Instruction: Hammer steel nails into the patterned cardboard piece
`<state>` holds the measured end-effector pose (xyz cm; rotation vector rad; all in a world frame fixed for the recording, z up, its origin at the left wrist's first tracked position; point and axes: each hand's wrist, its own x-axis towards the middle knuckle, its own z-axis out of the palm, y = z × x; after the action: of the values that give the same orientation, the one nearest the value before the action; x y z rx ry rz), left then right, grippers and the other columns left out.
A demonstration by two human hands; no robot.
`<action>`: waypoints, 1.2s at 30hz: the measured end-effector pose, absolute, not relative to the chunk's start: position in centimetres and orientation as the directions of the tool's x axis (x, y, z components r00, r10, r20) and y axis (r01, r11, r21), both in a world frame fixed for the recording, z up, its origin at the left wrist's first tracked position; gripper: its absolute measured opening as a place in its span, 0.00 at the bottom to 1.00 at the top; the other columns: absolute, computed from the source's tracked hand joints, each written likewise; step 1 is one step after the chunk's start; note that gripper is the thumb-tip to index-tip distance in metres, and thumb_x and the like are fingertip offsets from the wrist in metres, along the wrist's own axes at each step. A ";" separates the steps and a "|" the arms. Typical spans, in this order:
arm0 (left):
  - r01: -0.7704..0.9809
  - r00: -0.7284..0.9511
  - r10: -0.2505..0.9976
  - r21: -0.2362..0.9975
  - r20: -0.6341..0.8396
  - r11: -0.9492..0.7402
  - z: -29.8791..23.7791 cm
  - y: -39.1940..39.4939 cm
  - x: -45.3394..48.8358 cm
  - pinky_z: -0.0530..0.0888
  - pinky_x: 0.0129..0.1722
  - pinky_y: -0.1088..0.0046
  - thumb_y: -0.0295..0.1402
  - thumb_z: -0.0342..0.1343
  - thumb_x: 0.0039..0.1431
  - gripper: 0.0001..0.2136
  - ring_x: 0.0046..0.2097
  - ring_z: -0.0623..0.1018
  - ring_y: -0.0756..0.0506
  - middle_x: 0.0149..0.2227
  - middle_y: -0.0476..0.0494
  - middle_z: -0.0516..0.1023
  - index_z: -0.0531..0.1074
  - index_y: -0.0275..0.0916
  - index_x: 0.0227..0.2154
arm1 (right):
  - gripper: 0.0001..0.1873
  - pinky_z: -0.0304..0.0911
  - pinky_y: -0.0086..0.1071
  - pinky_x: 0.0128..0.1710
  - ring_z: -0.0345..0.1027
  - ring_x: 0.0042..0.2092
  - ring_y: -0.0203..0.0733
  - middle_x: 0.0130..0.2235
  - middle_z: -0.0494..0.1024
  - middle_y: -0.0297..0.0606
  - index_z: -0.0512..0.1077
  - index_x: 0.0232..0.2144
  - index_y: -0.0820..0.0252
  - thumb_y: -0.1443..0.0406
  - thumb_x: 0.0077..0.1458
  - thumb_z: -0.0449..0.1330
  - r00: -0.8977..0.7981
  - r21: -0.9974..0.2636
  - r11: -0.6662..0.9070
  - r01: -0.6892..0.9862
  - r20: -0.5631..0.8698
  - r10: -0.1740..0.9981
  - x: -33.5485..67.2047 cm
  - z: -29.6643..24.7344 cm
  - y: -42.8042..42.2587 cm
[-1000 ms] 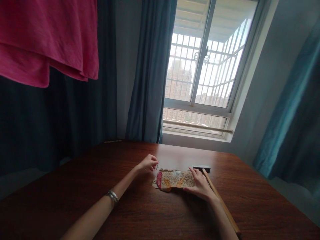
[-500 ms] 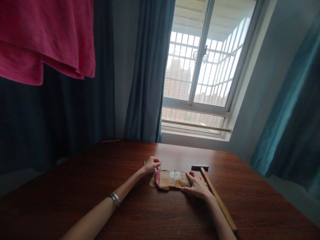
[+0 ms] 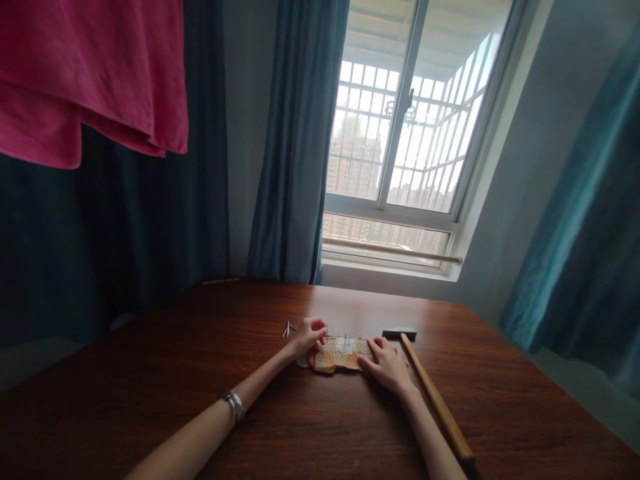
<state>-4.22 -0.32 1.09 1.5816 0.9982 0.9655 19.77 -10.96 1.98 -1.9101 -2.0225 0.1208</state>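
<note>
My left hand [image 3: 311, 337] pinches a thin nail [image 3: 327, 329] near the left end of a spotted block [image 3: 334, 361]. The block is cream with brown dots, pink at its left end and ragged along the near edge. Another nail [image 3: 345, 339] stands upright in a pale, shiny patch near its middle. My right hand [image 3: 387, 363] grips the block's right end, with fingers over the far side and thumb along the near side. Whether the left nail's tip touches the block I cannot tell.
A hammer [image 3: 436, 399] with a long wooden handle and dark head lies right of my right hand. Several loose nails [image 3: 288, 329] lie beyond my left wrist. All rest on a brown wooden table [image 3: 280, 427]. A pink cloth [image 3: 100, 80] hangs upper left.
My left hand has moved right with its nail, over the block's left end, uncovering the loose nails. The block and my right hand have shifted slightly left.
</note>
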 end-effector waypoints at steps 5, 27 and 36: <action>0.189 0.336 0.912 0.932 0.233 -0.308 1.6 -0.8 -4.3 0.65 0.16 0.80 0.41 0.54 0.48 0.13 0.18 0.68 0.53 0.18 0.51 0.68 0.67 0.34 0.29 | 0.32 0.39 0.51 0.57 0.57 0.54 0.53 0.53 0.66 0.45 0.66 0.51 0.52 0.45 0.47 0.52 -0.010 -0.295 0.089 0.951 0.260 0.966 19.5 2.2 -11.2; 0.244 0.359 0.864 0.857 0.354 -0.453 3.5 -3.2 -1.9 0.60 0.17 0.80 0.43 0.52 0.50 0.15 0.20 0.65 0.53 0.19 0.50 0.68 0.72 0.34 0.28 | 0.13 0.65 0.33 0.33 0.72 0.32 0.42 0.30 0.80 0.37 0.77 0.32 0.56 0.57 0.48 0.56 -0.002 -0.753 0.441 0.489 0.504 0.863 12.7 4.8 -8.4; 0.193 0.297 0.899 0.902 0.321 -0.386 1.4 -1.8 -2.7 0.67 0.24 0.78 0.34 0.51 0.48 0.14 0.27 0.71 0.51 0.26 0.48 0.71 0.69 0.35 0.38 | 0.15 0.65 0.34 0.36 0.72 0.33 0.43 0.30 0.79 0.39 0.76 0.29 0.61 0.57 0.48 0.55 0.180 -0.825 0.315 0.469 0.439 0.880 15.9 1.8 -6.3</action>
<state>-2.65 -1.78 1.45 1.7799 0.9868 1.1345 15.88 -6.30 1.81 -1.3170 -1.4556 0.4589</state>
